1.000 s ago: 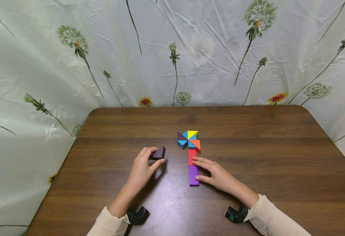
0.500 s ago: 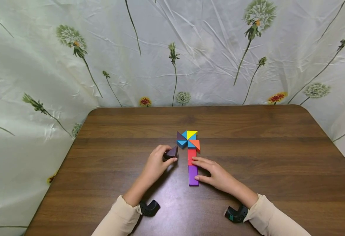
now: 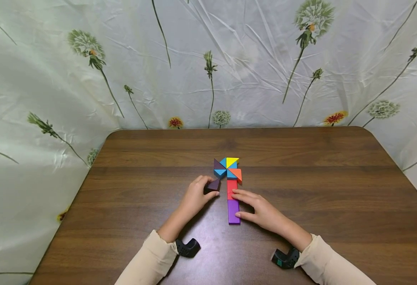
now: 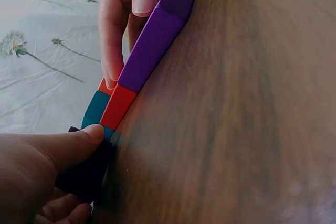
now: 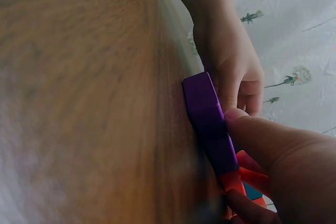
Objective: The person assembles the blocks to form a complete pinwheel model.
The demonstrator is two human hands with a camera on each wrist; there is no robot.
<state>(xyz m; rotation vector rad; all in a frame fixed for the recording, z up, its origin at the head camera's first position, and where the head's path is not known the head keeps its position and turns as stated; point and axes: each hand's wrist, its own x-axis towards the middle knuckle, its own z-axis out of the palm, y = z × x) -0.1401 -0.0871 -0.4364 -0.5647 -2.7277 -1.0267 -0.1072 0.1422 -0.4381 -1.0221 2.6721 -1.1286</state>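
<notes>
My left hand (image 3: pixel 195 194) pinches a dark triangular block (image 3: pixel 214 185) between thumb and fingers, just left of the red block (image 3: pixel 231 187). In the left wrist view the thumb lies along the dark block (image 4: pixel 86 170), hiding part of it. A purple rectangular block (image 3: pixel 233 212) continues the red one toward me, end to end. My right hand (image 3: pixel 261 209) rests at their right side, thumb touching the purple block and fingertips on the red one. Beyond them lies a pinwheel of triangular blocks: several blue (image 3: pixel 219 173), one yellow (image 3: pixel 231 162), one orange (image 3: pixel 237 174), one dark (image 3: pixel 218 164).
The blocks lie on a brown wooden table (image 3: pixel 301 158) with rounded far corners. Behind its far edge hangs a pale curtain (image 3: pixel 251 91) printed with dandelions. A black device (image 3: pixel 188 248) sits at the left wrist, another device (image 3: pixel 285 258) at the right.
My left hand has carried the dark triangular block rightward, close to the red block and just below the pinwheel. My right hand and the laid blocks have stayed put.
</notes>
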